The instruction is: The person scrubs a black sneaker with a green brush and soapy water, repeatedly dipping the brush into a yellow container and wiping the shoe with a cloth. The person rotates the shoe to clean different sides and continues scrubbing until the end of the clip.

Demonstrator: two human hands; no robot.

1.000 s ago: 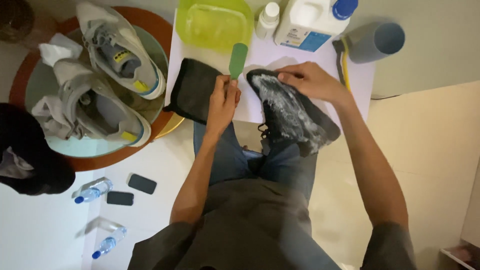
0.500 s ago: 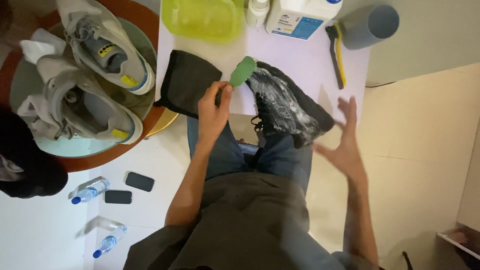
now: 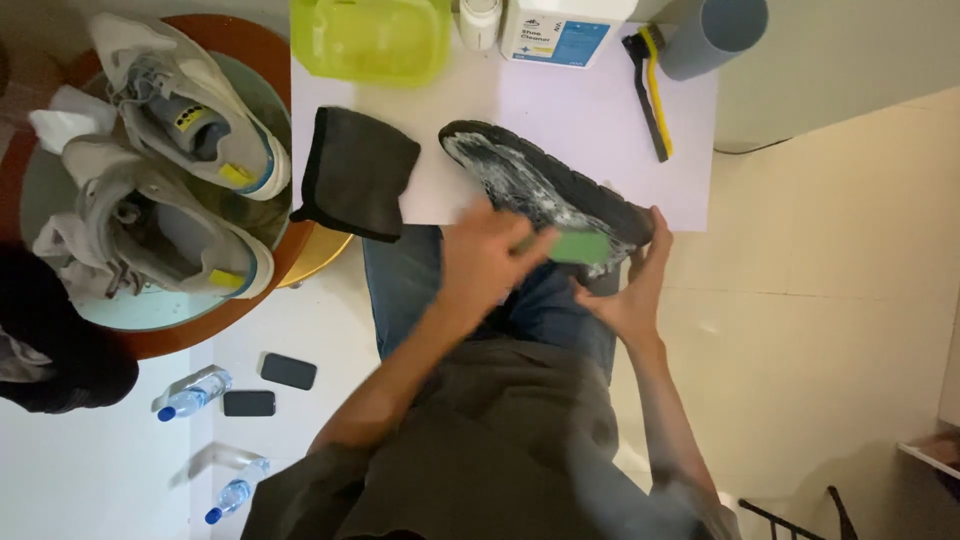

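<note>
A black shoe covered in white foam lies across the near edge of a white table, its heel end over my lap. My left hand grips a green brush and presses it against the shoe's side. My right hand holds the shoe from below at its heel end, fingers curled around the sole. A dark folded cloth hangs over the table's left edge.
A green plastic basin, a white cleaner jug, a small white bottle, a black-and-yellow brush and a grey cup stand at the back. Two grey sneakers sit on a round table. Phones and water bottles lie on the floor.
The left hand has brought the green brush down onto the shoe's side. The right hand, free and open before, now grips the shoe, which has turned and shifted right.
</note>
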